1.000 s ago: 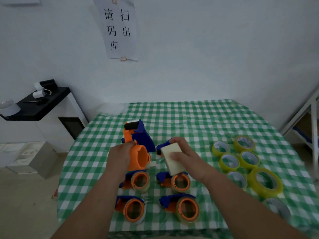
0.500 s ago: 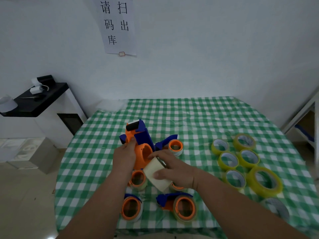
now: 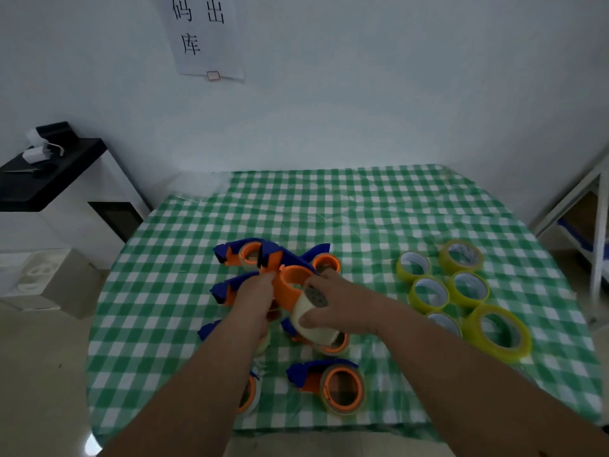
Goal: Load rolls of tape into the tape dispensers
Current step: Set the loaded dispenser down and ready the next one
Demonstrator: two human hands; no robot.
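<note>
My left hand (image 3: 255, 300) grips an orange and blue tape dispenser (image 3: 290, 282) above the table's middle; its orange hub faces me. My right hand (image 3: 342, 308) holds a pale cream roll of tape (image 3: 308, 319) tilted against the hub's lower right side. Several loaded dispensers lie around the hands, among them one at the front (image 3: 333, 385), one at the back (image 3: 245, 253) and one partly hidden under my left forearm (image 3: 248, 395). Yellow-green tape rolls (image 3: 428, 295) lie in a cluster on the right, the largest (image 3: 497, 333) nearest me.
The round table wears a green checked cloth (image 3: 362, 212). A black-topped white cabinet (image 3: 49, 173) stands to the left, a white frame (image 3: 596, 232) to the right. A paper sign (image 3: 204, 37) hangs on the wall behind.
My right hand has carried the cream roll down and left, from beside the dispenser to its orange hub. The left hand lowered the dispenser. The camera tilted down.
</note>
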